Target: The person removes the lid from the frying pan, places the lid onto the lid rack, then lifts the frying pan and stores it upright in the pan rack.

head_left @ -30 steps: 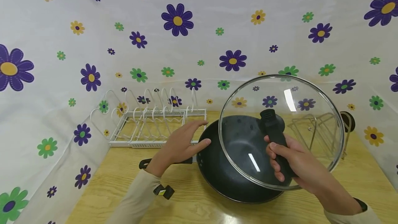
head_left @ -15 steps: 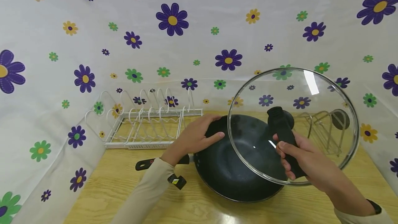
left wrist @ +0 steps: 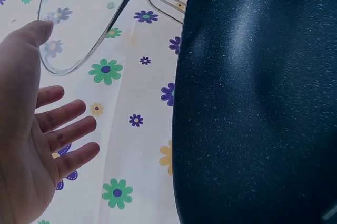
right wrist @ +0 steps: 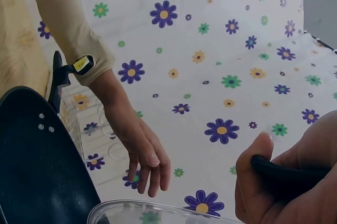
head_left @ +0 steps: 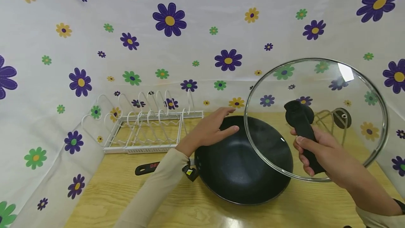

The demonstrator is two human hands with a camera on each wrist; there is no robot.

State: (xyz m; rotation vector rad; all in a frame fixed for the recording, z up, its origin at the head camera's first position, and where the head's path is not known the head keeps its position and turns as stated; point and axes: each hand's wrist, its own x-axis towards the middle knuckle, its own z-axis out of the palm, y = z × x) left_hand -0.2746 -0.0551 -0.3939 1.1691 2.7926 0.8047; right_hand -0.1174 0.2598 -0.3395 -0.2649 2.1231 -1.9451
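Wood-grain tabletop [head_left: 104, 192] in front of you, a white glare near its front edge. Your right hand [head_left: 329, 157] grips the black handle [head_left: 303, 126] of the glass lid [head_left: 341, 112], raised and tilted at the right side of the wok [head_left: 243, 168], which sits on the tabletop. Your left hand [head_left: 210, 131] is over the wok's far left side, fingers loosely extended, holding nothing. Behind: white rack [head_left: 148, 149] at left, floral cloth [head_left: 202, 27] as backdrop.

Dark item [head_left: 347, 226] at the bottom edge: cut off, unidentifiable. Your left sleeve [head_left: 166, 175] hides part of the wok's long handle [head_left: 145, 169], including its red lettering. Wire stand [head_left: 344, 136] seen through the lid; dark disc [head_left: 342, 118] beside it, unclear.

Lid: clear, round, metal-rimmed. Wok: black, finely speckled, rivets near the long handle. White rack: looped wires. Cloth: white, creased, with purple, yellow and green flowers.
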